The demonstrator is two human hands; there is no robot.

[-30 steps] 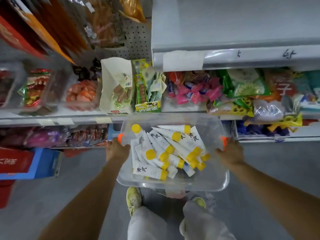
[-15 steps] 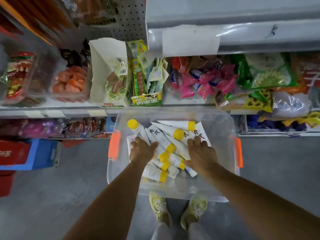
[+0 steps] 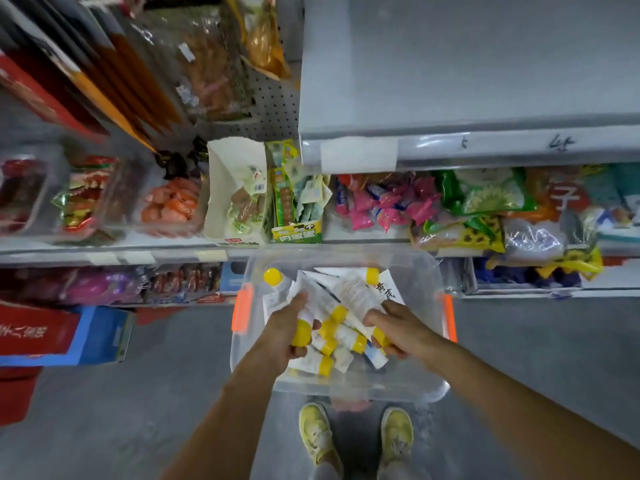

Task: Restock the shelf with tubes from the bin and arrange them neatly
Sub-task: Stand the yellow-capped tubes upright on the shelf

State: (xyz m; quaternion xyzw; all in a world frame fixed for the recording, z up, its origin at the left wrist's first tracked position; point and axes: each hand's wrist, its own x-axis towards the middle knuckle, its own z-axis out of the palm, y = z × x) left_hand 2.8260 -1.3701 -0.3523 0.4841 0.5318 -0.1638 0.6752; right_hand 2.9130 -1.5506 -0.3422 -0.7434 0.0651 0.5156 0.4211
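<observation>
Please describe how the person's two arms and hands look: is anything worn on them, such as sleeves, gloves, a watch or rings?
Both arms are bare as far as the picture shows; no sleeve reaches the forearms. The left hand and right hand wear no gloves. No watch, bracelet or ring is visible on the wrists or on the fingers that show, though some fingers are hidden among the tubes.

Bare upper shelf (image 3: 467,74) open above bin (image 3: 426,271).

The grey floor (image 3: 104,410) carries the clear bin (image 3: 426,271). The top shelf (image 3: 450,81) lies bare; the shelf below (image 3: 114,249) holds packed snack bags (image 3: 388,202).
</observation>
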